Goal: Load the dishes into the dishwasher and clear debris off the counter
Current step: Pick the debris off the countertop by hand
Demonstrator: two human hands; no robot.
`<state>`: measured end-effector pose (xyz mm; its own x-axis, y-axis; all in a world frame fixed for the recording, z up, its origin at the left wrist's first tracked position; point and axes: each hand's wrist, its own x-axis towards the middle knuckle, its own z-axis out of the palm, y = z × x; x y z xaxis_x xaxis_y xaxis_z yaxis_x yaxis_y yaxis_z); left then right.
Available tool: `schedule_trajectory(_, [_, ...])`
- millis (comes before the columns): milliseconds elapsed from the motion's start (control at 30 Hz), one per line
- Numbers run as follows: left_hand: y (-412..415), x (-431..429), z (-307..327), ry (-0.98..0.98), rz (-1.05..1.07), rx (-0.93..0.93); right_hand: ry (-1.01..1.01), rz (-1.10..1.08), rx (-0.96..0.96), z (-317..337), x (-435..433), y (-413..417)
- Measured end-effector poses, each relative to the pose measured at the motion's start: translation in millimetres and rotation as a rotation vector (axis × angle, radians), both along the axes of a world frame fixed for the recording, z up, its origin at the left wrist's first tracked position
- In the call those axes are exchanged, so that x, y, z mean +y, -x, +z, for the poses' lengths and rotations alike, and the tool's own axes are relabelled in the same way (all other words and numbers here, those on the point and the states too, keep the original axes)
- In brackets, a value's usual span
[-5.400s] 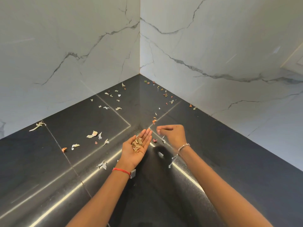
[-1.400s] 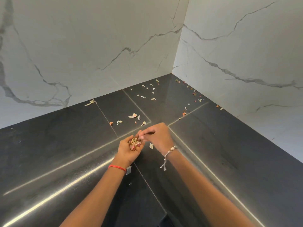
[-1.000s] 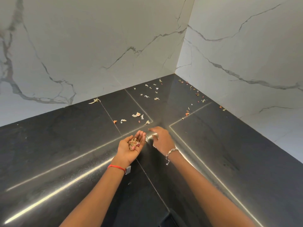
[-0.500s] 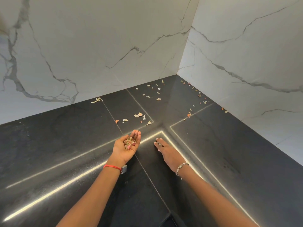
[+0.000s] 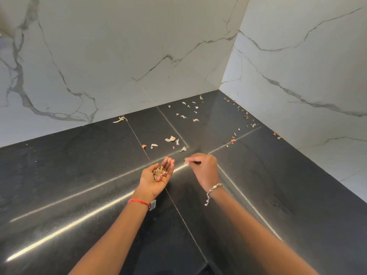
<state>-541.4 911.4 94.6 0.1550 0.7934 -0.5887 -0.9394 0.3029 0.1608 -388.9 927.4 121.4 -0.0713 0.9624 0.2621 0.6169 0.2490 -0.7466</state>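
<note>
Nearest the camera, two bare forearms are reaching over the glossy black stone desk, a red thread band on the left wrist and a silver chain bracelet on the right. The left hand is lying palm up and loosely cupped, carrying a small heap of dry pink, tan and green peel scraps in its hollow. Just beside it, the right hand is hovering knuckles up with its fingers drawn together, pinching what looks like a tiny pale fleck.

Just beyond the fingertips, a loose cluster of cream and orange flakes is lying across a seam in the stone. Farther back, finer pale bits are dotting the corner, reddish and green crumbs are trailing along the right-hand wall, and one long pale strip is resting against the left one. White marble walls with grey veins are closing the corner.

The scraps are probably almost weightless, papery and brittle, so they are likely sliding on the slick stone instead of lifting cleanly. Each larger flake is best taken by a curled edge with thumb and forefinger; the crumbs are better swept together with a flat palm. The cupped hand is needing to stay level, since a tilt or draught could spill its heap.
</note>
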Motion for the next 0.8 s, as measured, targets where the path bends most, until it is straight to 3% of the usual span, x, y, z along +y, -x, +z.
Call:
schedule_trajectory(133, [-4.4, 4.4, 0.1, 0.017, -0.047, 0.055, -0.042, 0.210, 0.020, 24.5, -6.6, 28.1])
schedule_trajectory(300, [-3.0, 12.7, 1.7, 0.008, -0.075, 0.032, 0.143, 0.432, -0.165, 12.9, -4.5, 46.9])
schedule_trajectory(433, [4.6, 26.3, -2.1, 0.025, -0.072, 0.058, 0.215, 0.436, 0.058, 23.5, 16.2, 49.1])
schedule_trajectory(567, [9.1, 39.8, -5.9, 0.042, -0.016, -0.083, 0.194, 0.281, 0.186, 21.8, 55.3, 45.6])
schedule_trajectory(667, [13.4, 49.3, -3.8, 0.029, 0.009, -0.071, 0.230, 0.211, 0.013, 4.8, 90.0, 42.1])
schedule_trajectory(800, [21.6, 59.2, -7.8, 0.035, 0.035, -0.062, 0.306, 0.387, -0.408, -19.7, 122.5, 43.1])
